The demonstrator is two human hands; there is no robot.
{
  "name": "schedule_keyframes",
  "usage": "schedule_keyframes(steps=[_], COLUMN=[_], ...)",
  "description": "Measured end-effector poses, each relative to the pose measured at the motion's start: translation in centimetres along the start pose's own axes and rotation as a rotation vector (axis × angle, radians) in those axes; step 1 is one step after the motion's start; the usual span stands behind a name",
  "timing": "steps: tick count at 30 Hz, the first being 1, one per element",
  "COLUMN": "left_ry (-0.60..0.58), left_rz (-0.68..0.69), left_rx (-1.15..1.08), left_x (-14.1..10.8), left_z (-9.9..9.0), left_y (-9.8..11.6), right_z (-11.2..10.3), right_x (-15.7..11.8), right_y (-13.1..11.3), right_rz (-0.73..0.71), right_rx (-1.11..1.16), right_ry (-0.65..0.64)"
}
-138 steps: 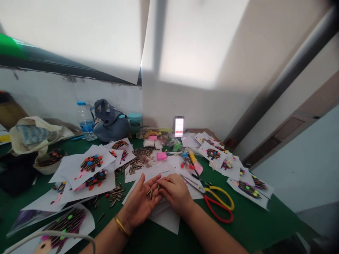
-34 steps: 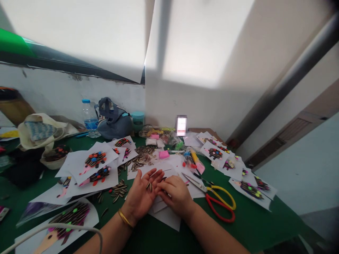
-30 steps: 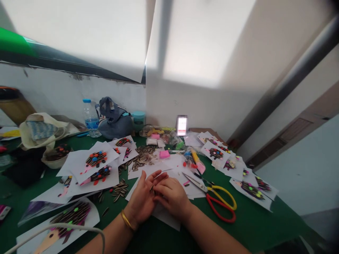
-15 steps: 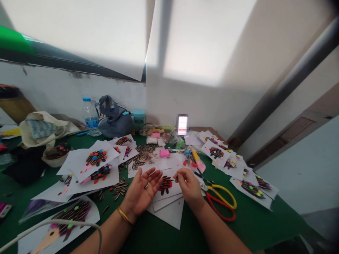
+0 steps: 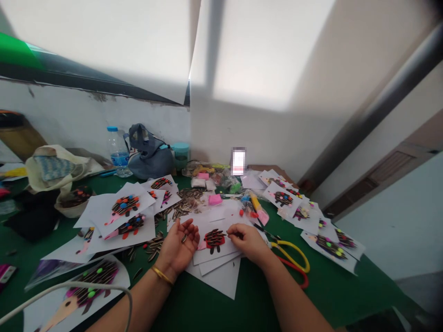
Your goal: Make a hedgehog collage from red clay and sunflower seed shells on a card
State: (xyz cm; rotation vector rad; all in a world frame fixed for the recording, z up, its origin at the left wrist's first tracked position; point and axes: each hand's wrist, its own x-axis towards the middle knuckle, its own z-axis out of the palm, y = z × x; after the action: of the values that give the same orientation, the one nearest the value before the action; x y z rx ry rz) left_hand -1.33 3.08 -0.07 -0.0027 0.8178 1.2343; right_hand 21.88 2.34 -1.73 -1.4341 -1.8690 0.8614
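Palm up and cupped, my left hand point(image 5: 180, 246) has a striped sunflower seed point(image 5: 184, 238) lying in it. My right hand point(image 5: 247, 240) is closed in a pinch at the right side of a paper hedgehog point(image 5: 213, 240), with a small dark sunflower seed at its fingertips, mostly hidden. The hedgehog has a red body, a pink snout and black feet, and several seeds stand as spines on its back. It lies on a white sheet point(image 5: 202, 259) on top of a stack of other sheets, between my two hands.
Loose sunflower seeds point(image 5: 188, 200) are heaped behind my left hand. Scissors point(image 5: 294, 256) with yellow and red handles lie right of my right hand. Finished hedgehog sheets point(image 5: 121, 203) lie on both sides. A pink clay block point(image 5: 215, 199), a bottle point(image 5: 119, 154) and a blue bag point(image 5: 150, 157) stand farther back.
My left hand has drawn back to the left and its fingers curl more, uncovering the hedgehog's pink snout. My right hand has turned and its fingertips sit lower, beside the red body.
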Motion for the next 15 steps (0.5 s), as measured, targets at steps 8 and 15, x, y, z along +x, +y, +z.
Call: schedule_keyframes(steps=[8,15], left_ry=[0.004,0.001], left_rz=[-0.002,-0.009], left_rx=[0.006,0.0], left_x=[-0.07,-0.01], left_z=[0.15,0.06], left_y=[0.0,-0.03], right_z=[-0.14,0.13], right_x=[-0.05,-0.1], right_y=[-0.2,-0.53], right_rz=[-0.066,-0.061], right_rx=[-0.135,-0.287], right_ry=[0.0,0.001])
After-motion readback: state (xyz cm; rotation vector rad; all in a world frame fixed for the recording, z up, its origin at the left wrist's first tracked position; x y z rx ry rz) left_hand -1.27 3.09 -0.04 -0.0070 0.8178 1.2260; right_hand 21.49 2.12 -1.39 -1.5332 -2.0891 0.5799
